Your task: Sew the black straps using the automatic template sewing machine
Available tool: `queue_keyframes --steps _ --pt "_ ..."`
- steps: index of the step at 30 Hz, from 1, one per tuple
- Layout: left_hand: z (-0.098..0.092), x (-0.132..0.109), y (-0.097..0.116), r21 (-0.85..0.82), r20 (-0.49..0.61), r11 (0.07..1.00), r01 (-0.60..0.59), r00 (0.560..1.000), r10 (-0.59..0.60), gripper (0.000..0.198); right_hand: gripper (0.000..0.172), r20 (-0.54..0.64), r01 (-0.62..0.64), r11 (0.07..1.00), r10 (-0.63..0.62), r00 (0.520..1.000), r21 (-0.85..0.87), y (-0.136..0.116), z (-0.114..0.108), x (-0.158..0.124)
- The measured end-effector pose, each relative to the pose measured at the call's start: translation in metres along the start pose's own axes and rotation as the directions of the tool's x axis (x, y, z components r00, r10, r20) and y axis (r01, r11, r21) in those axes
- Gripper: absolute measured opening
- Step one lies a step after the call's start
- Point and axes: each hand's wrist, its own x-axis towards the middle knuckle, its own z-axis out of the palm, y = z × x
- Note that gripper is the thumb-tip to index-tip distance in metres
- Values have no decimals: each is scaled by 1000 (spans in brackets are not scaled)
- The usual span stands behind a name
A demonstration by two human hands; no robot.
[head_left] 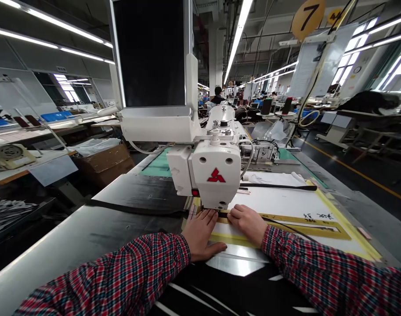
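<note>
My left hand (202, 234) lies flat, fingers stretched out, on a white template (286, 206) with yellow tape edges, right under the head of a white sewing machine (216, 173). My right hand (248, 223) rests beside it, its fingers curled down at a thin black strip (224, 214) that runs under the machine's foot. Whether those fingers pinch the strip is hidden. Both sleeves are red plaid.
A dark screen (150, 55) stands above the machine. A black strap (279, 187) lies across the table behind the template. A cardboard box (104, 160) sits at the left. Other workstations and a person (217, 94) fill the hall behind.
</note>
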Motion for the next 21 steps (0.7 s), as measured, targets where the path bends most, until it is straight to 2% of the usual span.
queue_keyframes --steps 4,7,9,13,17,19,21 --pt "2 -1 -1 10 -5 1000 9 1000 -9 78 16 -10 -87 984 90 996 157 3 0 -2" --pt "4 -2 -2 -2 -23 1000 13 1000 -13 79 32 -52 -147 932 173 984 331 13 1 0" --pt "3 -1 -3 -25 -33 1000 12 999 -13 79 36 -33 -148 890 179 983 430 22 2 4" --pt "0 0 -5 -80 -66 997 8 998 -13 76 34 37 -148 813 154 987 564 35 2 11" --pt "0 1 -6 -113 -100 994 -5 995 -6 67 25 59 -173 759 175 983 628 36 3 15" --pt "1 0 -6 -112 -112 994 -8 994 -5 67 22 60 -181 746 187 981 641 33 3 16" --pt "3 0 -7 -109 -124 994 -9 992 -5 67 23 38 -166 776 180 983 608 29 3 16"
